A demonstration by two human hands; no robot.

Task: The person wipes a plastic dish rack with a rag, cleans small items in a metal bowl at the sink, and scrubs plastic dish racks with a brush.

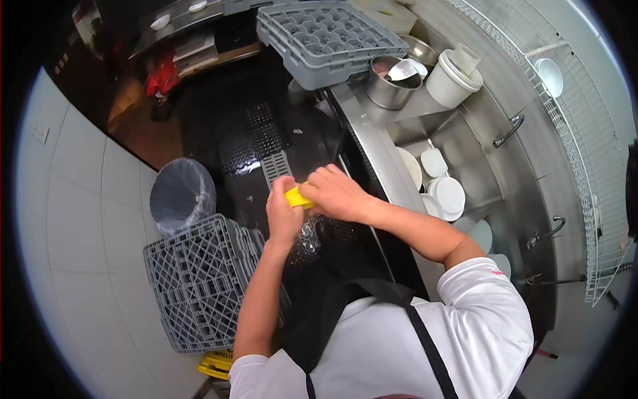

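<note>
Between my two hands, over the dark floor in front of my body, is a small bright yellow block (297, 197) that looks like a sponge. My left hand (284, 209) is closed around its left end, thumb up. From the right, my right hand (335, 193) grips the other end with bent fingers, which hide part of it. To the right of my hands, white plates and dishes (448, 195) lie in a steel sink (458, 133).
A grey glass rack (325, 33), a steel pot (392, 90) and a white bucket (454, 80) stand on the counter ahead. Two taps (508, 132) reach over the sinks. At left are a lined bin (181, 195) and stacked grey crates (196, 286). The floor looks wet.
</note>
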